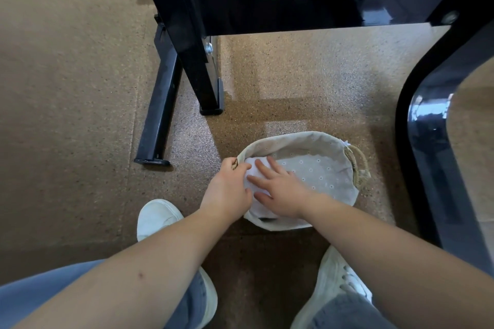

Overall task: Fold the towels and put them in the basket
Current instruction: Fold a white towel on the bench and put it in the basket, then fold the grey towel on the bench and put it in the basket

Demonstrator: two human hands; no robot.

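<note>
A round basket (294, 141) with a pale dotted cloth lining and rope handles stands on the floor between my feet and the table legs. A folded white towel (254, 165) lies inside it at the left. My right hand (280, 189) rests flat on the towel with its fingers spread. My left hand (230, 187) grips the basket's left rim at the handle, beside the towel. Most of the towel is hidden under my hands.
A black table frame (294, 2) stands over the far side, with a straight leg (205, 75) at the left and a curved leg (433, 141) close to the basket's right. My white shoes (157, 216) and jeans fill the near floor. The floor is speckled brown.
</note>
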